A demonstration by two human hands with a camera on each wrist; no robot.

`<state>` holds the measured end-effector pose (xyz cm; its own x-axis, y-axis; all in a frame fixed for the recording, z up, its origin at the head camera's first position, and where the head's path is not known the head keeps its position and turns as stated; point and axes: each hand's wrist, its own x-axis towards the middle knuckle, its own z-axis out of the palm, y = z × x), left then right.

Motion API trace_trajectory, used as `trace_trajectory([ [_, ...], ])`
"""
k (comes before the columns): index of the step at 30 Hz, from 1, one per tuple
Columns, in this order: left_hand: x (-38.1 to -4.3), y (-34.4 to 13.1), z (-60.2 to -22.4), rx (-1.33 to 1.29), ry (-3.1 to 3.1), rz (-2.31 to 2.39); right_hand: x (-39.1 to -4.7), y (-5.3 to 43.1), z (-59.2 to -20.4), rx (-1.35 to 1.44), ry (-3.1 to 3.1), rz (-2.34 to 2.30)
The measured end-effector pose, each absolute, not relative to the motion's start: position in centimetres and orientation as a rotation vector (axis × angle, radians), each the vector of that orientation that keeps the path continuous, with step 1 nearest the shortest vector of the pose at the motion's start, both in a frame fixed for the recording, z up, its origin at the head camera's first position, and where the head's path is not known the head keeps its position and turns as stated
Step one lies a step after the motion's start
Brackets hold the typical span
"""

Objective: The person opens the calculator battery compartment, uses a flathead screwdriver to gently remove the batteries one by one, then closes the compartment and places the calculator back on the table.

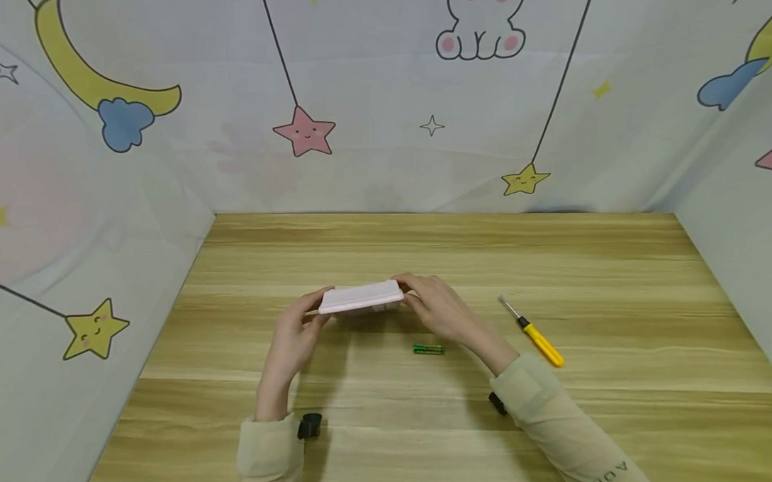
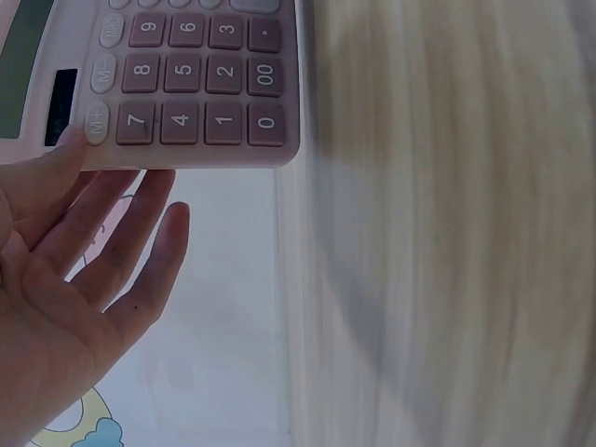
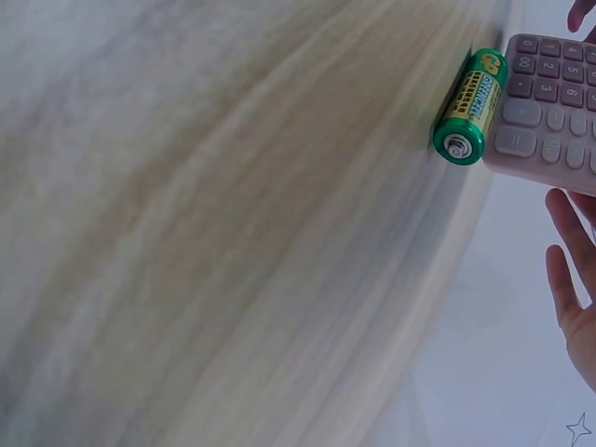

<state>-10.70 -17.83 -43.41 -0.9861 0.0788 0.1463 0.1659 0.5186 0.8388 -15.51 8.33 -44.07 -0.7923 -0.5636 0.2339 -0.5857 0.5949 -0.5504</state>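
Observation:
Both hands hold a pink calculator (image 1: pixel 362 296) by its two ends, above the wooden table. My left hand (image 1: pixel 293 336) grips its left end; in the left wrist view the thumb lies on the key side of the calculator (image 2: pixel 200 93), near the M+ key, with the other fingers behind. My right hand (image 1: pixel 439 308) pinches the right end, and in the right wrist view part of that hand (image 3: pixel 582 307) shows beside the calculator (image 3: pixel 549 116). A green battery (image 1: pixel 429 349) lies on the table in front of the calculator, its label readable in the right wrist view.
A screwdriver (image 1: pixel 532 333) with a yellow handle lies on the wooden table (image 1: pixel 650 317), right of the right hand. White cloth (image 1: pixel 383 163) printed with stars and moons hangs behind and at both sides of the table.

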Motion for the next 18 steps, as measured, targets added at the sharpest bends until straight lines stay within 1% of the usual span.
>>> trace_trajectory([
  [11, -10.98, -17.54, -43.61, -0.132, -2.601, -1.557, -15.39, 7.76, -44.06, 0.846, -2.823, 1.306],
  [18, -11.15, -17.16, -43.68, 0.048, -2.588, -1.646, -15.50, 7.37, -44.42, 0.704, -2.787, 1.592],
])
